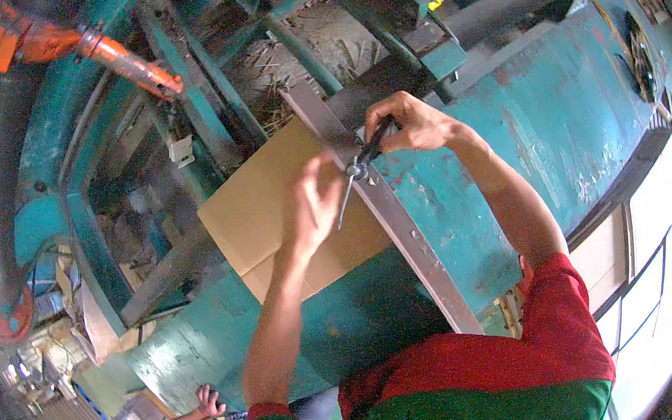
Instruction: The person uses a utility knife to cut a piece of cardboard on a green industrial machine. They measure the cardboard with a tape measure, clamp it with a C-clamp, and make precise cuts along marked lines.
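My right hand (414, 122) is closed around a black-handled tool (377, 145) whose exact kind I cannot make out. A round metal piece (356, 171) sits at the tool's lower end, over a long brownish metal bar (397, 222). From there a thin metal rod (345, 206) slants down to the left. My left hand (313, 200) is just left of the round piece and rod, above a cardboard sheet (254, 213). Motion smears its fingers, so I cannot tell whether they touch the rod. The bar lies slantwise across the sheet and a green machine surface (448, 258).
An orange machine part (127, 63) juts in from the upper left. Green frame beams (304, 54) and scattered debris (266, 64) lie beyond the bar. At lower left is another person's hand (208, 402) by the machine's edge. A red wheel (2, 303) stands far left.
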`<action>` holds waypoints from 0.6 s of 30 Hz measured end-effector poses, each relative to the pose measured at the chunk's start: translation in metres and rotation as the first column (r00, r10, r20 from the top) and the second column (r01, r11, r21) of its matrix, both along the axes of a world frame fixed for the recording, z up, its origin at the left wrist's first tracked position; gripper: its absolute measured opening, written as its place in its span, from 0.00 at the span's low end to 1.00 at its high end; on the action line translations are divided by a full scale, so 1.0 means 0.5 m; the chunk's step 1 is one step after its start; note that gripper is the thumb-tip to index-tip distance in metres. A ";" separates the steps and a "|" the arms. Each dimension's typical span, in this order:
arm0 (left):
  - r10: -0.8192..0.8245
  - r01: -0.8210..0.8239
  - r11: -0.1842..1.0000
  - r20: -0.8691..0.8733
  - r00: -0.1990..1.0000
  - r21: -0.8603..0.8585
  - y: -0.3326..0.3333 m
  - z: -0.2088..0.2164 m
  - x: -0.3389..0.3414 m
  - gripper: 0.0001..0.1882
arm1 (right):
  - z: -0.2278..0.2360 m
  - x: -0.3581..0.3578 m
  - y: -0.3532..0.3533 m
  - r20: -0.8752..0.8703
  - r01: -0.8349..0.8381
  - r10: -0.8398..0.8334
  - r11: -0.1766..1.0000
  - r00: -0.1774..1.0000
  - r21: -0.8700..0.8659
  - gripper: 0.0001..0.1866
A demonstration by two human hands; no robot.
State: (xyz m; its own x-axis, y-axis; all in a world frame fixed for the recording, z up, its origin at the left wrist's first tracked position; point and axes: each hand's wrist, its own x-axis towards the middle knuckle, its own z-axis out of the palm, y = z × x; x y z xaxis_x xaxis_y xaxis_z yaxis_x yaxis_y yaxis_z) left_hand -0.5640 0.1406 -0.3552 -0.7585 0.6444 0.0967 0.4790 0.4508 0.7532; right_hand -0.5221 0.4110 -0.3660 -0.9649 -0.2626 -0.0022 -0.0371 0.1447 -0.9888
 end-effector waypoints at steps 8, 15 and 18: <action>-0.243 0.250 0.945 0.057 0.968 -0.209 -0.040 0.242 0.034 0.17 | -0.010 -0.001 -0.012 0.001 0.001 -0.001 0.999 1.000 -0.035 0.10; -0.184 0.058 0.901 -0.259 0.948 -0.430 0.006 0.239 -0.026 0.21 | 0.015 0.002 -0.014 0.087 -0.033 0.034 0.999 0.996 -0.018 0.12; -0.011 -0.060 0.982 -0.376 0.927 -0.176 0.057 0.193 -0.032 0.25 | 0.015 0.002 -0.020 0.004 -0.018 0.018 0.998 1.000 -0.056 0.10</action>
State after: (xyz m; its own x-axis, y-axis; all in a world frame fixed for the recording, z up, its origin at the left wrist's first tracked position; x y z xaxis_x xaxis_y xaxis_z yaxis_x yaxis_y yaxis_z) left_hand -0.5802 0.1693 -0.2586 -0.7058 0.6593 0.2592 0.6963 0.5779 0.4258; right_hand -0.5208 0.4012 -0.3583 -0.9601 -0.2795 0.0089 -0.0350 0.0884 -0.9955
